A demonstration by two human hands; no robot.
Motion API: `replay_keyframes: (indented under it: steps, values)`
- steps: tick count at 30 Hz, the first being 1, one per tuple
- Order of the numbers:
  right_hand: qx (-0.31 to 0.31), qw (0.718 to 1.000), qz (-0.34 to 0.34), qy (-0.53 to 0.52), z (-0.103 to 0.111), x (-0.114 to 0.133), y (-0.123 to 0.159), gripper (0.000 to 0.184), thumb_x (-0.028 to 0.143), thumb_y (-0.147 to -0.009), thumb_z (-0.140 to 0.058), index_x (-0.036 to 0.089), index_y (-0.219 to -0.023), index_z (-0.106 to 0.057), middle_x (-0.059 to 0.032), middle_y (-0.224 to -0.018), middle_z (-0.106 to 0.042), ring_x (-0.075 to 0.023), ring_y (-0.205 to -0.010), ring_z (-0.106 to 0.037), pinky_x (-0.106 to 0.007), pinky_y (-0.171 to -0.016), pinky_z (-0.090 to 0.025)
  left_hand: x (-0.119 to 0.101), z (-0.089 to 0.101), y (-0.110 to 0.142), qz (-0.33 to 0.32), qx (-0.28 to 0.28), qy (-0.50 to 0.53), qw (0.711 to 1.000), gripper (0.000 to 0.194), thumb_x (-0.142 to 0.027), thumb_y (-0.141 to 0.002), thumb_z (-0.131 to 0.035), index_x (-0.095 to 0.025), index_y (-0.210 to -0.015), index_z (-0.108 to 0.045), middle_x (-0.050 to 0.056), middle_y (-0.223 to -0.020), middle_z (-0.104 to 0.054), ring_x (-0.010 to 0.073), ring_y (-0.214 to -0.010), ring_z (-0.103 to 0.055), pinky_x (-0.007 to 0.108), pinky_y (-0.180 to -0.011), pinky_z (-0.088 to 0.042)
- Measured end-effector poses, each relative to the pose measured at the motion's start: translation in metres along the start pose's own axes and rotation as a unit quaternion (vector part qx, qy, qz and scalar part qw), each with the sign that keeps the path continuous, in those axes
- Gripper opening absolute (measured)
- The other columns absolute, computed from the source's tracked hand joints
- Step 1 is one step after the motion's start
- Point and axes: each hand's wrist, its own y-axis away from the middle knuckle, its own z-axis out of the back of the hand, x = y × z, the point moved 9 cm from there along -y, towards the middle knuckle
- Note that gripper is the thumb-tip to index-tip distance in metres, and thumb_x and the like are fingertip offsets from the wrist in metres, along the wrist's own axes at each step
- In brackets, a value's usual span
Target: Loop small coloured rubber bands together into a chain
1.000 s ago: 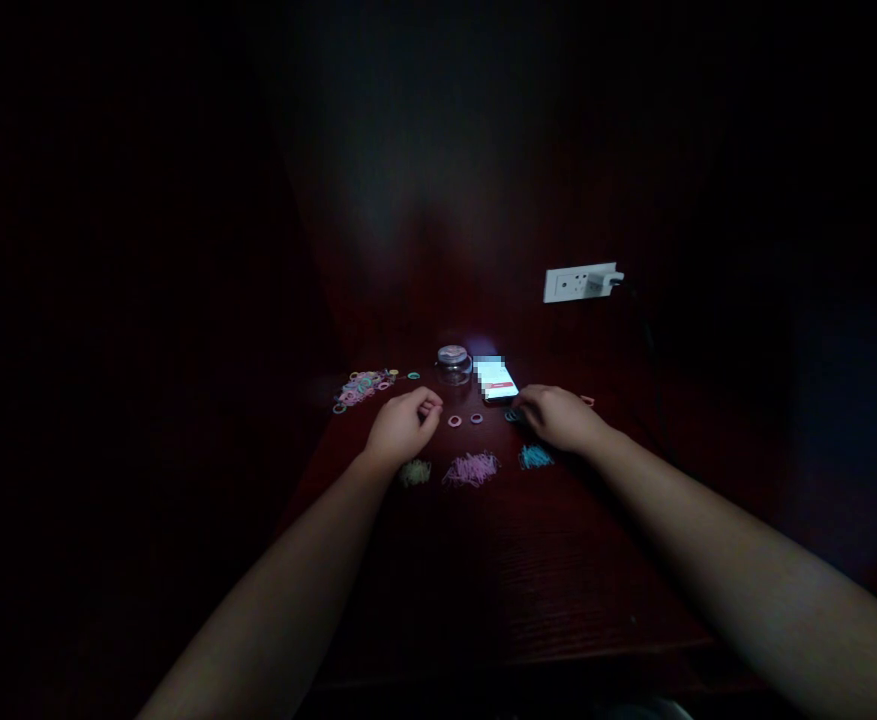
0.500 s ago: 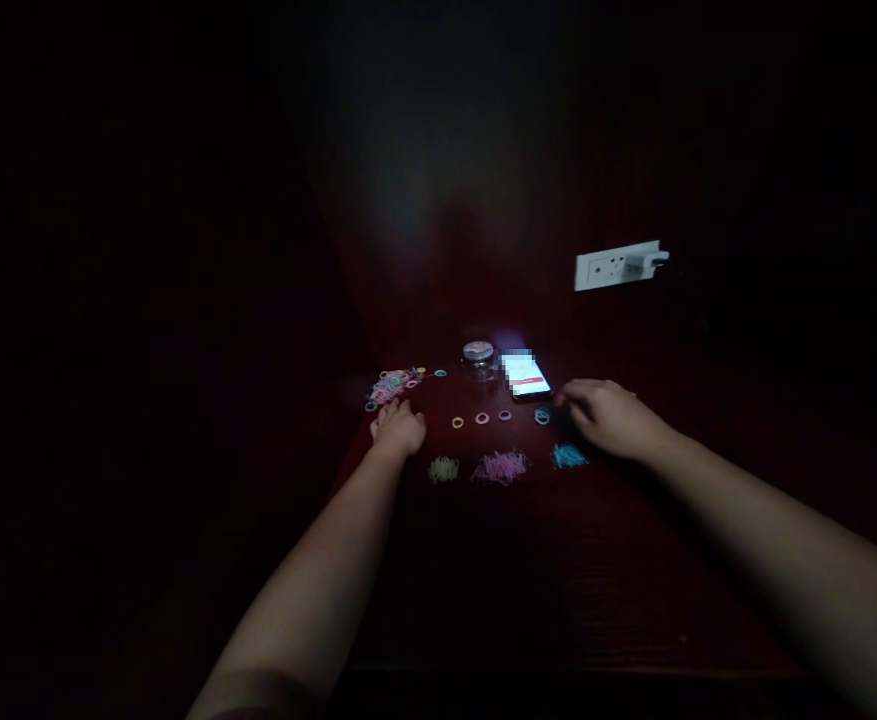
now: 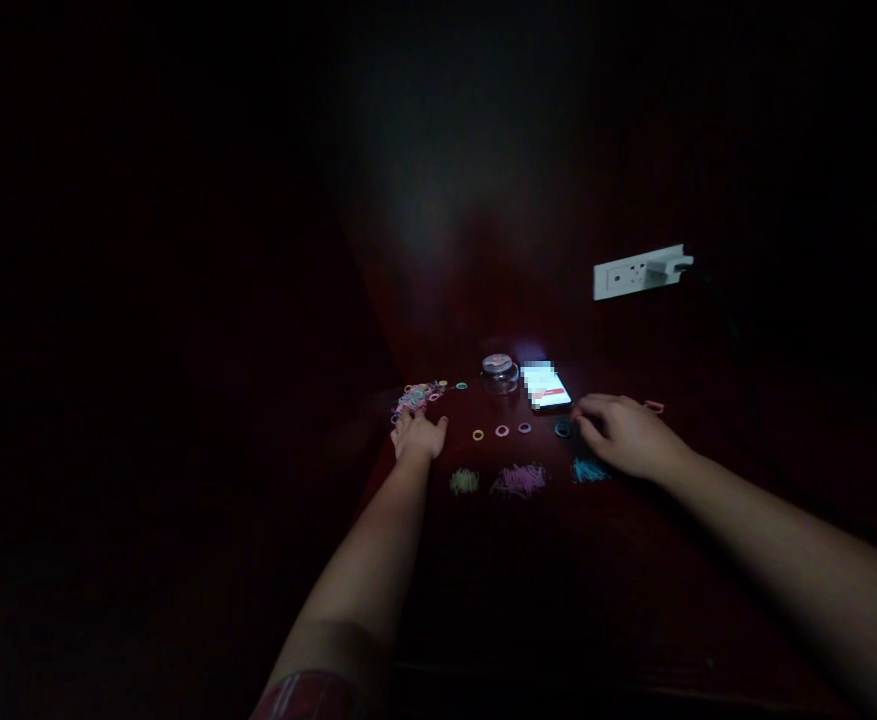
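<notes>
Head view, mixed pile: the tangled bands (image 3: 417, 398) were heaped at the table's (image 3: 483, 535) left, under or just before the left hand's (image 3: 418, 436) fingertips.
Left grip: fingers and thumb were spread; no band was seen pinched.
Right grip: the right hand (image 3: 625, 432) was curled near the teal ring (image 3: 558, 433); whether anything was grasped could not be told.
Snag risk: several bands could have been dragged out together, being heaped across one another.
Blue pile (image 3: 590, 470): it could have been scattered if brushed by the right hand.
Dim light: similar colours could have been confused.
</notes>
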Motion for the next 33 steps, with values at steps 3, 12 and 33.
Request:
replay_keyframes:
  steps: [3, 12, 33]
  values:
    - [-0.003, 1.0, -0.003, -0.011, 0.0, 0.0, 0.001, 0.018, 0.022, -0.088, -0.046, 0.02, -0.081, -0.062, -0.004, -0.082, -0.068, -0.0197, -0.077, -0.063, -0.03, -0.073, -0.042, 0.001, 0.002, -0.003, 0.015, -0.009, 0.0, 1.0, 0.075, -0.066, -0.081, -0.044, -0.021, -0.142, -0.045, 0.014, -0.155, -0.032, 0.0361, -0.139, -0.034, 0.052, -0.111, -0.031]
    - [-0.022, 0.999, -0.005, -0.028, 0.003, 0.001, 0.001, 0.018, 0.02, -0.087, -0.047, 0.019, -0.078, -0.062, -0.0052, -0.08, -0.069, -0.0186, -0.075, -0.062, -0.028, -0.07, -0.042, 0.001, 0.007, -0.003, 0.017, -0.023, 0.007, 1.0, 0.07, -0.063, -0.081, -0.047, -0.018, -0.134, -0.052, 0.017, -0.15, -0.04, 0.0371, -0.136, -0.037, 0.052, -0.109, -0.033]
    - [-0.054, 0.997, -0.003, -0.061, 0.007, -0.004, 0.004, 0.016, 0.018, -0.085, -0.048, 0.019, -0.079, -0.064, -0.0057, -0.081, -0.069, -0.0197, -0.077, -0.064, -0.028, -0.074, -0.045, 0.019, 0.033, 0.017, -0.048, -0.116, 0.383, 0.915, 0.014, -0.024, -0.084, -0.056, -0.012, -0.09, -0.061, 0.01, -0.085, -0.071, 0.0187, -0.078, -0.071, 0.029, -0.071, -0.057]
